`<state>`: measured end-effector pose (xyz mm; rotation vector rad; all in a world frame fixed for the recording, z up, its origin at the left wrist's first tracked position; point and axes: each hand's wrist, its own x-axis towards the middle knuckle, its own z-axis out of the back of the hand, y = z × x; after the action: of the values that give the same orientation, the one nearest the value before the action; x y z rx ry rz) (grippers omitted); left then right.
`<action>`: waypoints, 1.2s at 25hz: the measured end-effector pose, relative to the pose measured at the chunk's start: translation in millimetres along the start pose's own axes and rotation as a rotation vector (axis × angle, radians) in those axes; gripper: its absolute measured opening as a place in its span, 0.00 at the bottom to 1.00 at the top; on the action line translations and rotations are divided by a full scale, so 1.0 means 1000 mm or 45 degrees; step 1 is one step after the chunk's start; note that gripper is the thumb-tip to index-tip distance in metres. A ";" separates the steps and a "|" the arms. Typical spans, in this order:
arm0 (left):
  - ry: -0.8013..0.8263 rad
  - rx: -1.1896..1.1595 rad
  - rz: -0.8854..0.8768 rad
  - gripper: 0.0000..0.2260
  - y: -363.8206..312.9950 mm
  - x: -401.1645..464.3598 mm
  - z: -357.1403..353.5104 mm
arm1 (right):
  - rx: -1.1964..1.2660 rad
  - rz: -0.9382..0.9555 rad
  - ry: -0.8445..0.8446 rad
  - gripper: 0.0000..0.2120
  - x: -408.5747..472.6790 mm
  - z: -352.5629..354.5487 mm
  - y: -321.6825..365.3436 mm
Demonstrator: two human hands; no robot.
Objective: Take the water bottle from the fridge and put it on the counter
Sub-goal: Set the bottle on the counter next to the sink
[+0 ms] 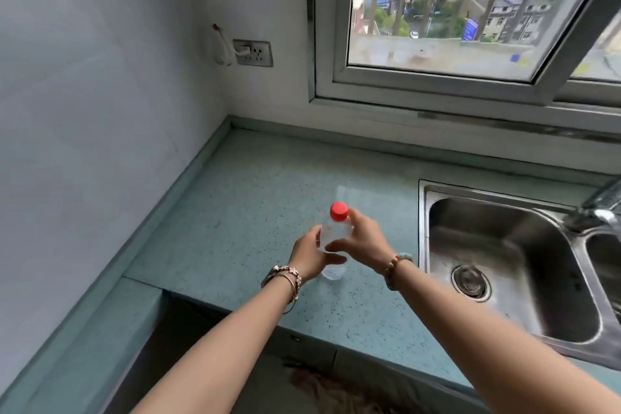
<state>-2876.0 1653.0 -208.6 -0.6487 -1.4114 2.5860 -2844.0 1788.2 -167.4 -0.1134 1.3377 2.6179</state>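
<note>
While both hands close around it, the water bottle [333, 239] stands upright on the counter [255, 198] at the centre of the frame, its long axis vertical and its red cap [339, 211] pointing up toward the camera. The left hand [311, 257] wraps the clear body from the left side, thumb across the front; the right hand [363, 240] grips the upper part from the right, fingers curled on the plastic just under the cap. The bottle's base rests on the speckled pale-green surface, near its front edge.

At right, a steel sink [497, 276] is set into the counter, its basin holding only a round drain [469, 280]. A wall socket [252, 53] sits at upper left, and a window [470, 13] fills the upper right.
</note>
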 end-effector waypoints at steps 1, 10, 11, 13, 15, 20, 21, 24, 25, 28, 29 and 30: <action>-0.007 0.000 0.010 0.25 0.006 0.002 -0.004 | 0.007 -0.017 0.006 0.32 0.000 -0.005 -0.004; 0.192 -0.049 0.082 0.27 0.001 0.005 0.003 | 0.193 -0.158 0.090 0.34 -0.009 -0.003 0.002; 0.282 -0.082 0.115 0.30 -0.006 0.001 0.012 | 0.292 -0.202 0.148 0.37 -0.011 0.005 0.007; 0.414 -0.125 0.150 0.37 -0.025 -0.010 0.045 | 0.458 -0.230 0.208 0.43 -0.016 0.034 0.025; 0.413 -0.247 0.104 0.37 -0.053 -0.027 0.087 | 0.590 -0.162 0.157 0.41 -0.027 0.073 0.048; 0.381 -0.860 -0.169 0.21 -0.163 -0.077 0.171 | 1.188 -0.017 0.053 0.23 -0.054 0.165 0.122; 0.406 -0.897 -0.248 0.22 -0.190 -0.088 0.182 | 1.213 0.031 0.012 0.23 -0.062 0.183 0.139; 0.499 -0.910 -0.478 0.26 -0.254 -0.124 0.199 | 1.234 0.167 -0.138 0.25 -0.099 0.222 0.185; 0.552 -0.913 -0.541 0.28 -0.272 -0.133 0.200 | 1.238 0.214 -0.186 0.23 -0.114 0.235 0.193; 0.716 -0.896 -0.655 0.31 -0.303 -0.156 0.187 | 1.278 0.279 -0.297 0.23 -0.165 0.256 0.199; 0.772 -0.889 -0.663 0.30 -0.312 -0.165 0.178 | 1.285 0.296 -0.338 0.24 -0.185 0.261 0.196; 0.830 -0.901 -0.650 0.28 -0.321 -0.174 0.167 | 1.284 0.312 -0.400 0.26 -0.205 0.267 0.195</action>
<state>-2821.2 1648.8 189.1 -0.9310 -1.8799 1.2872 -2678.3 1863.8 176.4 0.6021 2.4158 1.6830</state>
